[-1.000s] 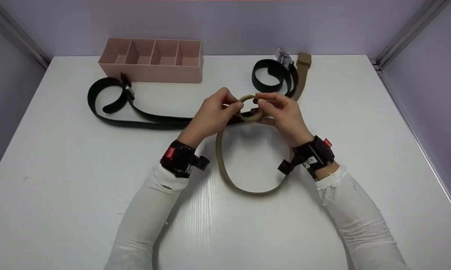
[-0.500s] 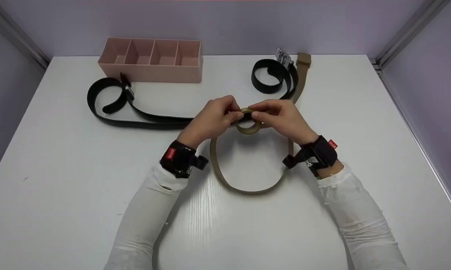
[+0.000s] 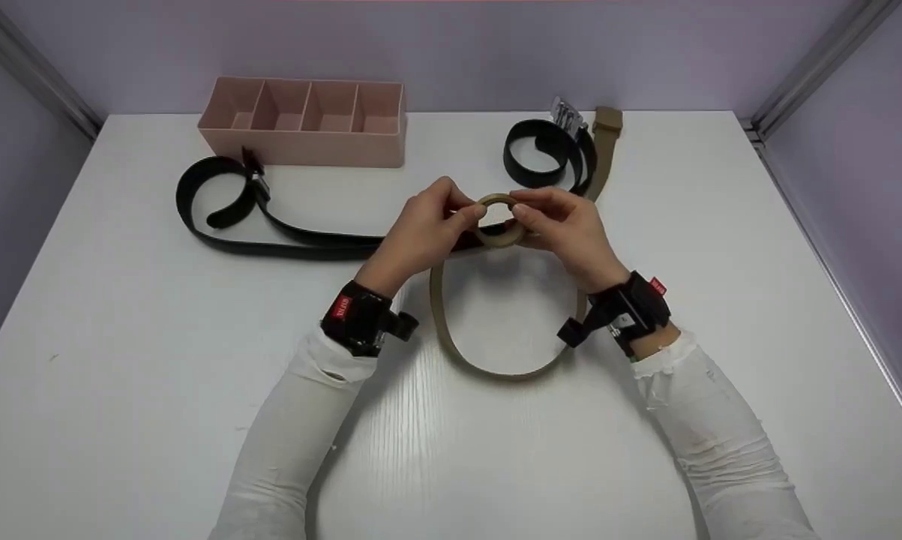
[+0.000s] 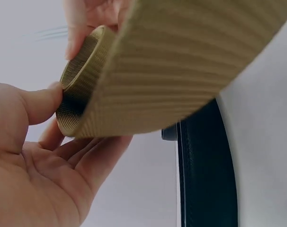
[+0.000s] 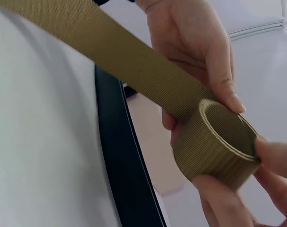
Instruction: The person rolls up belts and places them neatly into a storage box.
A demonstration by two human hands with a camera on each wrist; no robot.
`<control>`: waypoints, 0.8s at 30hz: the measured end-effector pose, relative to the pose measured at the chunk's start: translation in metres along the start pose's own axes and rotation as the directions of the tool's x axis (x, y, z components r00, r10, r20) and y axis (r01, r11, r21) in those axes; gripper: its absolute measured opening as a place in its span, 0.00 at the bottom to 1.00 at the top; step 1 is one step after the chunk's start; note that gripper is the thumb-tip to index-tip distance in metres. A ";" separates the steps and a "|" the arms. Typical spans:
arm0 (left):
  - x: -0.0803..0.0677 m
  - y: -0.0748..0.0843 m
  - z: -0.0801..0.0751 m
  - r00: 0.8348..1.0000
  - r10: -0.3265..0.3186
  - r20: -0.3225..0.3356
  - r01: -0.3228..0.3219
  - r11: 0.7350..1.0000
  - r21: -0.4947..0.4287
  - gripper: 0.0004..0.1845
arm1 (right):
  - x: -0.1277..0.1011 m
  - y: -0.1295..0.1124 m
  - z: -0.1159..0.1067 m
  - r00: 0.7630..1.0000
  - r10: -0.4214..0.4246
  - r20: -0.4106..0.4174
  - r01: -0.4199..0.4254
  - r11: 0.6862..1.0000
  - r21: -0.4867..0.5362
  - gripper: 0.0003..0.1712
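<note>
A tan webbing belt is partly rolled into a small coil (image 3: 498,220) held just above the white table (image 3: 121,360). My left hand (image 3: 470,214) pinches the coil's left side and my right hand (image 3: 522,213) pinches its right side. The unrolled part of the tan belt (image 3: 495,370) lies in a loop between my wrists and runs back to its end (image 3: 607,119). In the left wrist view, my thumb (image 4: 37,104) presses the coil (image 4: 79,92). In the right wrist view, my fingers (image 5: 271,156) grip the coil (image 5: 214,142), and the strap (image 5: 110,47) leads away from it.
A long black belt (image 3: 286,238) lies across the table behind the hands, curled at its left end. Another black belt (image 3: 544,154), with a metal buckle (image 3: 567,112), sits coiled at the back right. A pink box with several compartments (image 3: 304,124) stands at the back left.
Both hands dipped toward me while turning the coil, then lifted back away. The tan loop on the table has shrunk a little.
</note>
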State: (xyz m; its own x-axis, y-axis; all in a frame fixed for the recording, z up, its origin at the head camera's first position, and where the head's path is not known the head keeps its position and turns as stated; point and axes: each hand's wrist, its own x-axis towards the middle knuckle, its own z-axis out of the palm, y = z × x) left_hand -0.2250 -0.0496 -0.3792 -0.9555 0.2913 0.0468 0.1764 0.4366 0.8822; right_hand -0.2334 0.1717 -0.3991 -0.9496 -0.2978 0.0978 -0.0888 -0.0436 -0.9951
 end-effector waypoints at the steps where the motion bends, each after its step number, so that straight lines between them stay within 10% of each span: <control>1: 0.000 0.000 0.000 1.000 0.004 -0.001 -0.004 1.000 -0.006 0.12 | 0.000 0.000 0.001 1.000 0.008 -0.011 -0.008 1.000 0.017 0.20; 9: 0.000 -0.002 -0.001 0.998 0.063 -0.004 -0.062 0.997 0.041 0.11 | 0.000 -0.001 0.000 0.999 0.008 0.039 -0.008 1.000 0.004 0.19; 18: -0.003 0.000 -0.001 0.985 0.071 0.159 -0.089 0.989 0.114 0.09 | -0.008 -0.023 0.002 0.969 0.048 0.243 0.012 0.971 -0.239 0.17; 24: -0.002 0.000 0.001 0.989 0.044 0.140 -0.059 0.992 0.109 0.09 | -0.007 -0.022 0.002 0.975 0.056 0.216 -0.012 0.980 -0.196 0.18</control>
State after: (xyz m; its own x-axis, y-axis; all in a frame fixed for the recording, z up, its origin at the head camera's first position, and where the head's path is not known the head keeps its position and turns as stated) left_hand -0.2229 -0.0488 -0.3798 -0.9042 0.4266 0.0193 0.2577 0.5090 0.8213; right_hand -0.2239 0.1730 -0.3782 -0.8656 -0.4989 0.0432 -0.1342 0.1480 -0.9798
